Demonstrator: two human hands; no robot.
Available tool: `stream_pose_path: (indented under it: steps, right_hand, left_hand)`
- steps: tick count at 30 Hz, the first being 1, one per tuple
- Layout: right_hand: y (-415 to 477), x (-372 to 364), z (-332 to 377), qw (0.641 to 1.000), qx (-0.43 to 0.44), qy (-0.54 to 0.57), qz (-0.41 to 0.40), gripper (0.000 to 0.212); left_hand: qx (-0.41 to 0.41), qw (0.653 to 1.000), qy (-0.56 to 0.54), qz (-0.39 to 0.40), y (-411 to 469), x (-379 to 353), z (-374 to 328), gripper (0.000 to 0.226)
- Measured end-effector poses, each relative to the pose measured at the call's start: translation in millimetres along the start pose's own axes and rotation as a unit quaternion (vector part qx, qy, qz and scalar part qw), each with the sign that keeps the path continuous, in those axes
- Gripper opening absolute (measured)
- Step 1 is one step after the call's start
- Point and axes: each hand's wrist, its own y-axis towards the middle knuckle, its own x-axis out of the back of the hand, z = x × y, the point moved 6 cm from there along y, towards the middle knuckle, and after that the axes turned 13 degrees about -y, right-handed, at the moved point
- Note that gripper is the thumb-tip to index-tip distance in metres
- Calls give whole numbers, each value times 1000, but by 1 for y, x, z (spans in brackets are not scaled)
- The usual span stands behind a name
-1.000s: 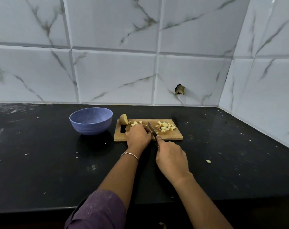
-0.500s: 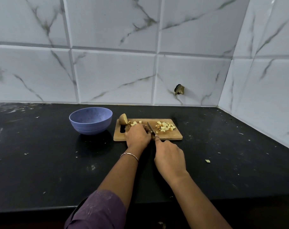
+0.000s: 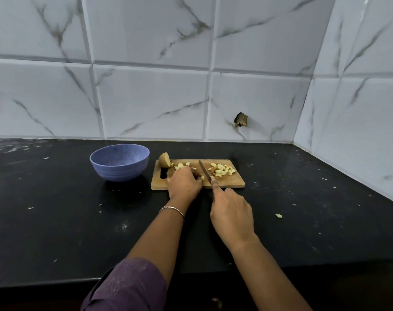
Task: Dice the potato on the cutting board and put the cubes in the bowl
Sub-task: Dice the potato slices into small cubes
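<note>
Fingers of the left hand are curled close together over a potato piece, pressing it to the board and hiding nearly all of it. The right hand grips a kitchen knife, its handle buried in the fist and the index finger laid straight along the back of the blade. The blade slants across the board just right of the left hand's fingers. Whether its edge touches the wood cannot be told.

White marble-veined wall tiles stand behind a black countertop flecked with crumbs. A purple sleeve covers the left upper arm. A blue bowl sits on the countertop just left of the wooden cutting board, apart from it. A potato half rests at the board's far left corner, above the handle slot. A heap of cubes lies on the board's right part, and a few loose cubes lie beyond the left hand. A thin bracelet circles the left wrist. One stray potato bit lies on the countertop, well right of the right hand.
</note>
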Motion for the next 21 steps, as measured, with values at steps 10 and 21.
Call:
stream_pose_path:
  steps: [10,21]
  right_hand:
    - [-1,1,0,1000,5,31,3,57]
    - [0,2,9,999,38,-7,0,58]
  left_hand:
    - [4,1000,-13,-1,1,1,1,15]
    - [9,1000,6,-11,0,2,0,13]
